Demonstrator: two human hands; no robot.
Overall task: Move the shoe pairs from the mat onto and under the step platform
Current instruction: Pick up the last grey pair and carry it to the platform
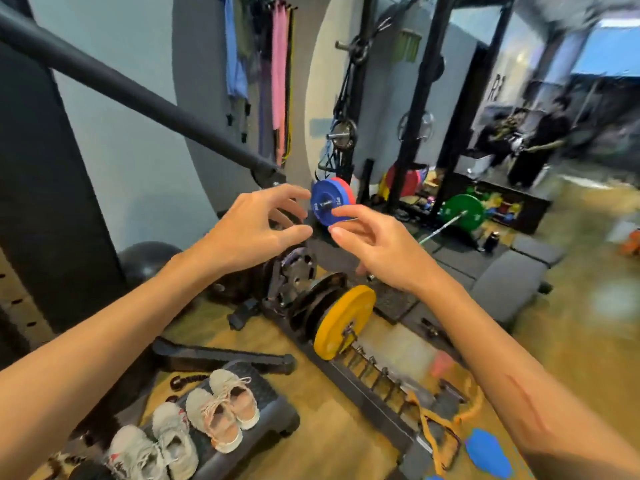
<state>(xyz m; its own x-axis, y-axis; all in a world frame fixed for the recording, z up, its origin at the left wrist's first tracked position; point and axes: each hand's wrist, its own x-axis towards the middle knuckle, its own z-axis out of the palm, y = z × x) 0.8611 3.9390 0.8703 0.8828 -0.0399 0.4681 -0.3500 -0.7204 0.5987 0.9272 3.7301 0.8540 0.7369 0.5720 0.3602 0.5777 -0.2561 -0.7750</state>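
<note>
A dark step platform [273,408] stands on the floor at the lower left. On top of it sit a beige pair of shoes [221,410] and, nearer to me, a grey pair of shoes [156,445]. Both my hands are raised well above and beyond the platform. My left hand [256,226] hangs in the air with relaxed, spread fingers and holds nothing. My right hand [370,244] is likewise empty, fingers loosely extended towards the left hand. No mat is in view. The space under the platform is hidden.
A weight rack with a yellow plate [343,320] and dark plates runs across the floor to the right of the platform. Blue and red plates [329,202] hang behind my hands. A black ball [145,258], a diagonal bar [138,95] and a grey bench [509,282] stand around.
</note>
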